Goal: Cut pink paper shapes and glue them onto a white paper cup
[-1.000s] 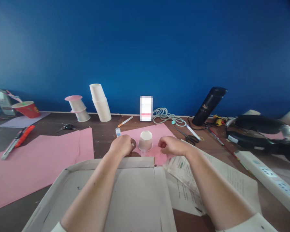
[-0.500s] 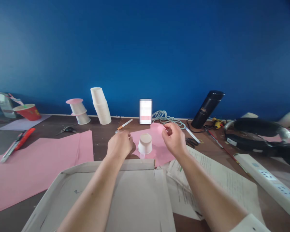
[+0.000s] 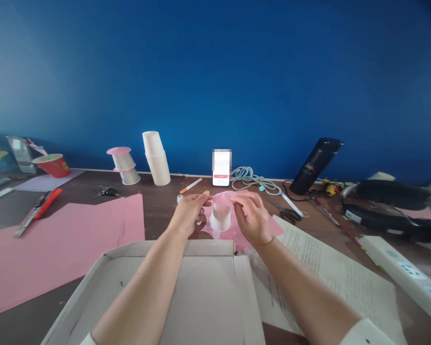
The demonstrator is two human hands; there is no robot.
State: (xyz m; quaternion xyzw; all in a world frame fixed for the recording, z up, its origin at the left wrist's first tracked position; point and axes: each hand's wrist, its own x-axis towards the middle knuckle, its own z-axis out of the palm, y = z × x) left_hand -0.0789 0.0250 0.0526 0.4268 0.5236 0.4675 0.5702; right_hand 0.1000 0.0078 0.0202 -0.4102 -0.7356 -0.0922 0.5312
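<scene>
A round pink paper disc (image 3: 224,197) is pinched at its right edge by my right hand (image 3: 252,215). My left hand (image 3: 191,212) has its thumb and fingers closed at the disc's left edge. Just under the disc, a white paper cup (image 3: 220,222) stands upside down, its base partly covered from view. The cup rests on a pink paper sheet (image 3: 242,237), near the far edge of a shallow grey cardboard box lid (image 3: 215,287).
At the back stand stacked paper cups (image 3: 157,163), two cups with pink discs (image 3: 127,167), a phone (image 3: 221,167) and a black bottle (image 3: 316,165). Pink sheets (image 3: 64,235) and a utility knife (image 3: 39,211) lie left; scissors (image 3: 287,213), printed papers (image 3: 330,263) and a power strip (image 3: 402,268) lie right.
My right hand has brought the pink disc left and nearer, over the upturned cup. My left hand has moved right to the disc's edge. The whole view has shifted slightly.
</scene>
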